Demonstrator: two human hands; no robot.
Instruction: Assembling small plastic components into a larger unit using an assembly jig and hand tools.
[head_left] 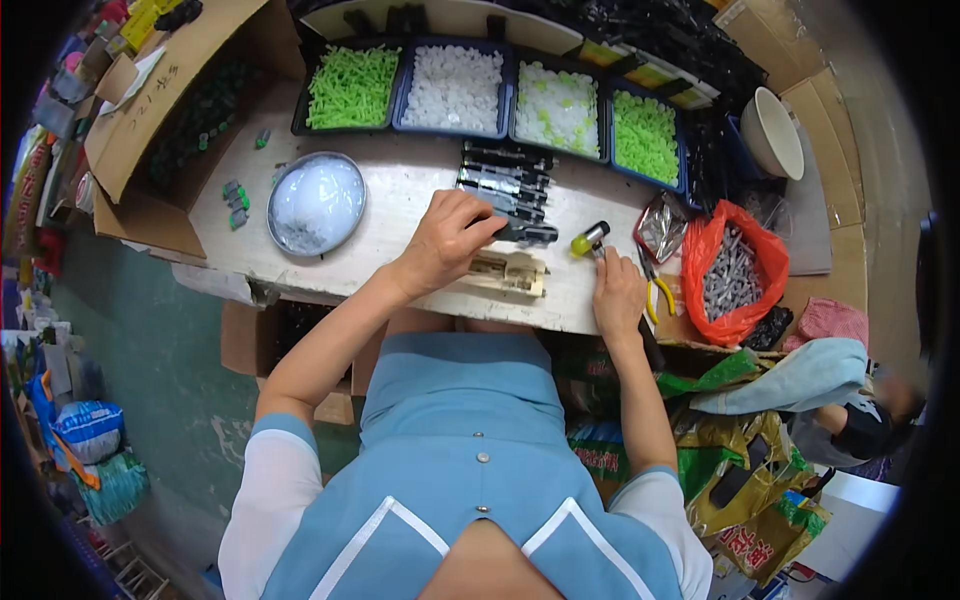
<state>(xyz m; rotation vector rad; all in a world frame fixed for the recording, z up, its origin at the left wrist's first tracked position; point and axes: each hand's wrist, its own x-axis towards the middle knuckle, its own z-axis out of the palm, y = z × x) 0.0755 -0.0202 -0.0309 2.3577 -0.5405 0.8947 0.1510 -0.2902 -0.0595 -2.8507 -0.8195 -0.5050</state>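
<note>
My left hand (pixel 445 240) is closed, thumb and fingers pinching a dark, elongated plastic part (pixel 527 232). Just below it, a cream-coloured fixture block (pixel 512 272) with a shaped slot lies near the table's front edge. Beyond the hand, several similar black parts (pixel 505 182) lie in a stacked row. My right hand (pixel 619 292) is wrapped around a small mallet (pixel 590 239) with a yellow-and-black head; most of its handle is hidden under the palm. Beside that hand lie pliers with yellow grips (pixel 661 298).
Along the back stand trays of green pieces (pixel 352 88), white pieces (pixel 456 90), mixed pieces (pixel 556 108) and more green pieces (pixel 645 137). At left are a round dish (pixel 317 204) and a cardboard box (pixel 150 215). A red bag (pixel 768 262) of grey screw-like pieces sits right.
</note>
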